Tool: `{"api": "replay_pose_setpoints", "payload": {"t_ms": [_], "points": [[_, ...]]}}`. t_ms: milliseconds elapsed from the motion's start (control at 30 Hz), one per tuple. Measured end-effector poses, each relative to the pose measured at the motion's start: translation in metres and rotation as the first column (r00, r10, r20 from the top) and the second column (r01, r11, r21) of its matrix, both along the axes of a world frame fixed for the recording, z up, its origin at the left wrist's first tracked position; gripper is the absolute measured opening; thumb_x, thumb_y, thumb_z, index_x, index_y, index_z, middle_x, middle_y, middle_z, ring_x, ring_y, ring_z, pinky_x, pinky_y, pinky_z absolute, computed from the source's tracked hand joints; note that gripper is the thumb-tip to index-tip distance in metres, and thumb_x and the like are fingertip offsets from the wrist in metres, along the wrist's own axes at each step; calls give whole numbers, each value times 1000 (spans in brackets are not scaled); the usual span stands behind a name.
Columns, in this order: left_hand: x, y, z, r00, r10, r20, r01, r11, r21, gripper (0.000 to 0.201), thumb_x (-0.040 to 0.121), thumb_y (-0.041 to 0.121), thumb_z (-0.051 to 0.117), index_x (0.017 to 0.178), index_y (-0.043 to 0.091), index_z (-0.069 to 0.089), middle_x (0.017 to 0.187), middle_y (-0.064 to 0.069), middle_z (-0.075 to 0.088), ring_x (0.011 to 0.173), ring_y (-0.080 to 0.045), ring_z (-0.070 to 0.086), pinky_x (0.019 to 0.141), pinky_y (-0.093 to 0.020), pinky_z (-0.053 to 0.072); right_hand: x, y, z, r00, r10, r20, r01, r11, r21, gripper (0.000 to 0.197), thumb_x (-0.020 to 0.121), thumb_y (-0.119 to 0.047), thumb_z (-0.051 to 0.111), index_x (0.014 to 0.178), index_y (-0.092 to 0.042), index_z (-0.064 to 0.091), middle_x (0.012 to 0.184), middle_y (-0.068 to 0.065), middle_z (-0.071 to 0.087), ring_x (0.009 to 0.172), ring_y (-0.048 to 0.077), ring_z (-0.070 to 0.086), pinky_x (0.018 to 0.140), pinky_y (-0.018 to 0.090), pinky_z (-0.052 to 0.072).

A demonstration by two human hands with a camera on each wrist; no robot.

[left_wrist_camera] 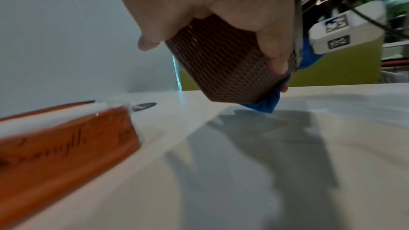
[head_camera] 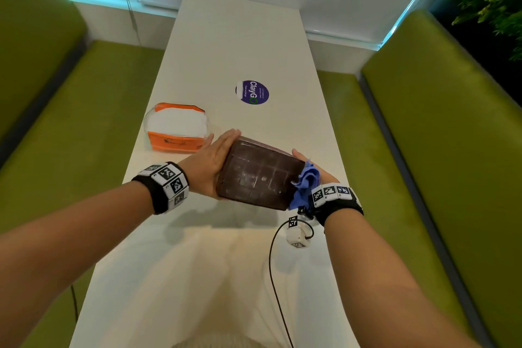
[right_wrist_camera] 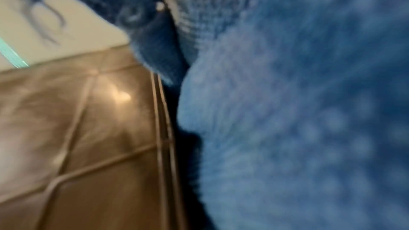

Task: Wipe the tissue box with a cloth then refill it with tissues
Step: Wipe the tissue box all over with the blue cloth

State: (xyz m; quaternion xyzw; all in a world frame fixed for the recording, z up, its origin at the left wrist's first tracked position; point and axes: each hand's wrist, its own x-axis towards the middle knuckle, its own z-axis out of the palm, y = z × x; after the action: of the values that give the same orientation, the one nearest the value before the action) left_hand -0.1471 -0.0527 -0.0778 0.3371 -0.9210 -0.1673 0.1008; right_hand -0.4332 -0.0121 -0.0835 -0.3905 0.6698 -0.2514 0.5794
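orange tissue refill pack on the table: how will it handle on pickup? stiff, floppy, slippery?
Tissue pack likely soft: the wrapper bulges unevenly around the white stack, so expect sag under a one-ended grip. The film looks glossy in the left wrist view, so probably somewhat slippery. It lies flat and low on the table, unlikely to roll or tip; probably light.

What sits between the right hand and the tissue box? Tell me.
The blue cloth, pressed by the right hand against the tissue box; head view shows it.
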Motion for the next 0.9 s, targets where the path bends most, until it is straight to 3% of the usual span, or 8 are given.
{"api": "replay_pose_setpoints", "payload": {"t_ms": [100,167,300,400,533,667,767,900], "points": [[3,4,-13,988,88,-129,-68,985,156,146,43,68,68,145,-5,-6,150,-25,18,139,-34,23,117,-48,20,6,-11,5,957,-246,157,205,950,237,63,79,-64,60,122,-17,57,113,8,67,97,24,65,90,40,51],[-2,3,-21,960,138,-242,-79,968,238,145,43,60,74,145,0,-9,149,-16,18,139,-27,24,117,-42,22,14,-16,10,923,-309,228,250,935,253,56,87,-64,45,98,-12,61,82,8,68,73,20,65,73,35,51],[-16,8,-29,844,298,-446,-103,906,411,127,43,45,88,141,20,12,138,-2,33,130,-15,41,111,-40,37,17,-19,6,891,-354,286,308,931,194,55,94,-58,37,115,-13,59,77,10,71,67,23,68,64,32,57],[-18,10,-44,807,397,-437,-126,839,529,127,42,43,89,142,20,14,141,-7,31,134,-18,38,112,-47,35,15,-18,-6,883,-317,345,296,948,114,45,97,-47,40,135,-26,51,118,17,66,98,36,66,88,43,55],[-13,7,-53,823,442,-358,-178,797,577,133,40,45,87,144,10,12,143,-12,27,135,-25,34,113,-52,30,20,-11,-10,907,-195,373,222,974,-31,44,101,-29,42,145,-30,37,137,4,54,81,27,69,71,35,59],[-13,0,-54,836,425,-348,-167,801,575,131,38,45,84,142,11,13,142,-12,29,134,-24,34,114,-46,30,40,-12,-6,975,-92,-200,27,952,-305,50,102,-17,39,150,-21,27,157,7,28,141,27,33,117,42,29],[-8,-5,-59,836,393,-383,-96,792,603,125,39,40,85,139,15,14,141,-12,32,134,-23,36,114,-44,31,52,-10,-1,828,74,-556,-235,945,-225,51,104,-20,31,152,-22,17,162,8,10,149,31,4,122,43,8],[-2,-9,-66,831,366,-419,-32,783,621,129,40,35,86,142,8,12,142,-10,33,135,-20,37,114,-36,33,64,-3,1,551,166,-818,-403,911,-86,53,104,-20,26,153,-20,7,161,13,3,148,37,0,119,44,7]]}}
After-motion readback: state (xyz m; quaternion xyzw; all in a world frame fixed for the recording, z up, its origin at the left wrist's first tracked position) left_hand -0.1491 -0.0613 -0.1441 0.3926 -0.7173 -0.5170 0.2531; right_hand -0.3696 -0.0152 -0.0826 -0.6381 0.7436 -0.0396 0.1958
